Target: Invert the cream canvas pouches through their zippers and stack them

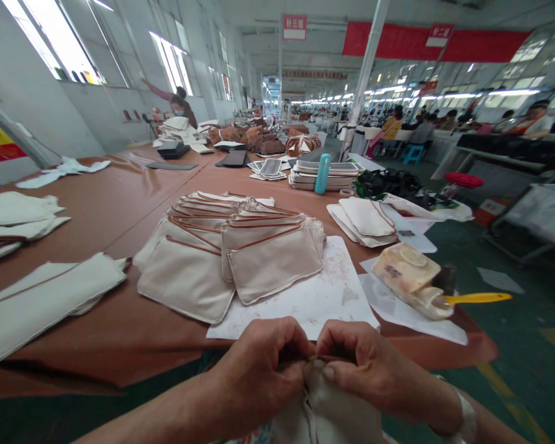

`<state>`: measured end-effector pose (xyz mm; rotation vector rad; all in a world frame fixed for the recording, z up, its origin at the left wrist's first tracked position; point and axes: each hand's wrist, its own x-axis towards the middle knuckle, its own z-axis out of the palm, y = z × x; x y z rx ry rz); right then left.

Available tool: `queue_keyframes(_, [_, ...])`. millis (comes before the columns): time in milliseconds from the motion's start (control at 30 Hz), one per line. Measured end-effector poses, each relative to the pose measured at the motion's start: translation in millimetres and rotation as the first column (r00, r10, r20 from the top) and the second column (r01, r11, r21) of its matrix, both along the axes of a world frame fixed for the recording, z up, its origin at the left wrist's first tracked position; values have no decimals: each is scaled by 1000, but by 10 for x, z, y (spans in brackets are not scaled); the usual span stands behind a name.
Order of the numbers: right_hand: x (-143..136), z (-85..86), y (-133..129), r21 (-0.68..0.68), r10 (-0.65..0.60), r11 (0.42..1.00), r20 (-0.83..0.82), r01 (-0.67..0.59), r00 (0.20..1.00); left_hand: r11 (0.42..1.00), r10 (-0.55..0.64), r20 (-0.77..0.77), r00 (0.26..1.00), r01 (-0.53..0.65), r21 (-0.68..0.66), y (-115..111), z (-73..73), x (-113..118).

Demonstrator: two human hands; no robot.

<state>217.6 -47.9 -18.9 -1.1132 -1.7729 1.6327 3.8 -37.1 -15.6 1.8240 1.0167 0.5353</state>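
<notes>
A cream fabric piece with brown edging hangs below my two hands at the table's near edge. Its top edge is pinched between the thumb and fingers of my left hand. Close beside it, my right hand pinches the same edge, the fingertips of both hands nearly meeting. The lower part of the piece runs out of the picture. Just beyond my hands, several similar cream fabric pieces with brown trim lie in overlapping stacks, partly on a white sheet.
On the brown-covered table, more cream pieces lie at left. A plastic container with a yellow-handled tool rests at right. A turquoise bottle stands by stacked panels. A person is at the far left; others sit at right.
</notes>
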Motion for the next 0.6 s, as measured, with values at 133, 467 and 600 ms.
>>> queue_keyframes(133, [0, -22, 0, -28, -15, 999, -28, 14, 999, 970, -71, -1, 997, 69, 234, -19, -53, -42])
queue_keyframes(467, [1, 167, 47, -1, 7, 1000, -28, -7, 1000, 987, -120, 76, 990, 110, 117, 51, 228, -81])
queue_keyframes(600, [-12, 159, 57, -25, 22, 999, -24, -22, 999, 950, -116, 46, 992, 124, -286, 186, 282, -55])
